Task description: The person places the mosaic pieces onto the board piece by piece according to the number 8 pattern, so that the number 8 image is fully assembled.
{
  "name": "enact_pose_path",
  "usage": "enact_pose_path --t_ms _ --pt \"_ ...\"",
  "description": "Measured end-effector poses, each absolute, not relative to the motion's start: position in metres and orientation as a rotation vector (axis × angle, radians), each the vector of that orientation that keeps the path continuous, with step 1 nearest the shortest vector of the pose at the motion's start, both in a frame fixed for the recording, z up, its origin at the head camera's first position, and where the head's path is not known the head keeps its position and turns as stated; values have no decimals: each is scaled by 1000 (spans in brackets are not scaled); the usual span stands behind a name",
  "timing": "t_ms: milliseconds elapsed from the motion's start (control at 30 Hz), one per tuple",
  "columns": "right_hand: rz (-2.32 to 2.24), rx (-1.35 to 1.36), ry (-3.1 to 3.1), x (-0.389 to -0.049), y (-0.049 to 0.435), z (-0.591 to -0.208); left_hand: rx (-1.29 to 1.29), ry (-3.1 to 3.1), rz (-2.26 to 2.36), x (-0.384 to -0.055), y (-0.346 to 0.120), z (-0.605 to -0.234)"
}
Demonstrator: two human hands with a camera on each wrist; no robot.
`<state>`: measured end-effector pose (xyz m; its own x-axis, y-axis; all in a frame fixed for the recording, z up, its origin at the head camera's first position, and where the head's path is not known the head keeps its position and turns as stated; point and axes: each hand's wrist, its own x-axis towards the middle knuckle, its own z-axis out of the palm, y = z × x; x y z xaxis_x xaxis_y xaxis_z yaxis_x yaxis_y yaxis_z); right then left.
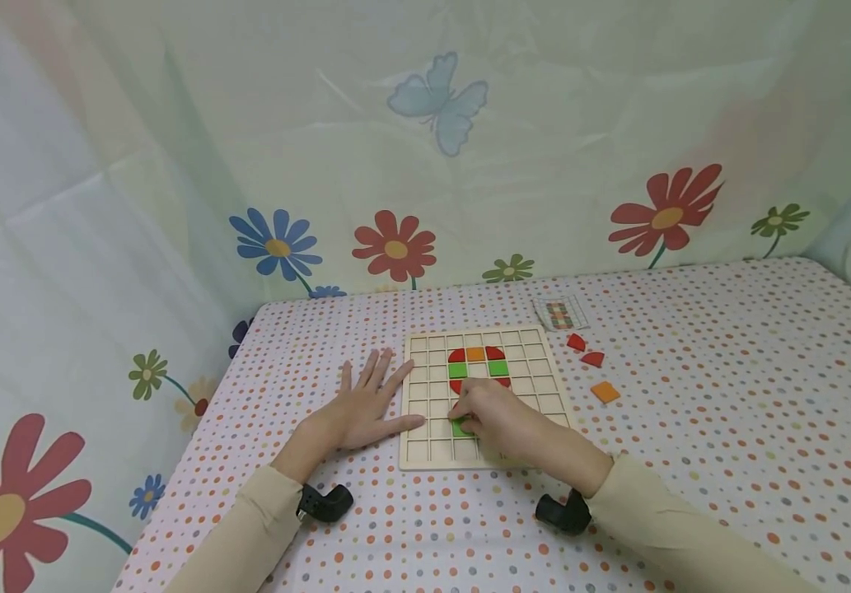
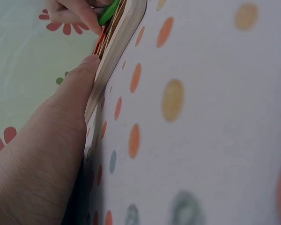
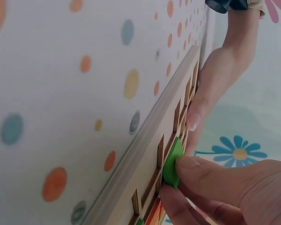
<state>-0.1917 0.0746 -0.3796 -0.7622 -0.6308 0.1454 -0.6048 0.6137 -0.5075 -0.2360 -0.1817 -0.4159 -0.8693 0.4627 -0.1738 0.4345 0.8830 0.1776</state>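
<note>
A wooden grid board (image 1: 418, 453) lies on the table. Tilted over one of its near cells is a green square tile (image 3: 171, 164), which my right hand (image 1: 502, 417) pinches between thumb and fingers. Another green tile (image 3: 139, 222) peeks out at the bottom of the right wrist view. My left hand (image 1: 366, 412) lies with fingers spread at the board's left side, its thumb resting on the edge. Farther up the board sit red quarter-circle pieces (image 1: 495, 353), an orange square tile (image 1: 475, 354) and green square tiles (image 1: 458, 371). My right hand hides some cells.
To the right of the board lie two loose red quarter-circles (image 1: 592, 359) and an orange tile (image 1: 605, 391). Behind them is a printed pattern card (image 1: 561, 314). A dotted cloth (image 1: 729, 412) covers the table, and a flowered curtain (image 1: 544, 165) hangs behind it.
</note>
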Motion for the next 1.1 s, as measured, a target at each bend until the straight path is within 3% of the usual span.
enact_pose_path --t_ms 367,700,1100 --pt "-904 -1123 2751 -189 81 -380 684 2840 181 -236 -182 -416" --pt "-1046 -1014 2757 -179 126 -374 701 2843 188 -238 -181 -417" --pt "-982 -535 3011 -184 212 -381 700 2840 206 -237 -182 -418"
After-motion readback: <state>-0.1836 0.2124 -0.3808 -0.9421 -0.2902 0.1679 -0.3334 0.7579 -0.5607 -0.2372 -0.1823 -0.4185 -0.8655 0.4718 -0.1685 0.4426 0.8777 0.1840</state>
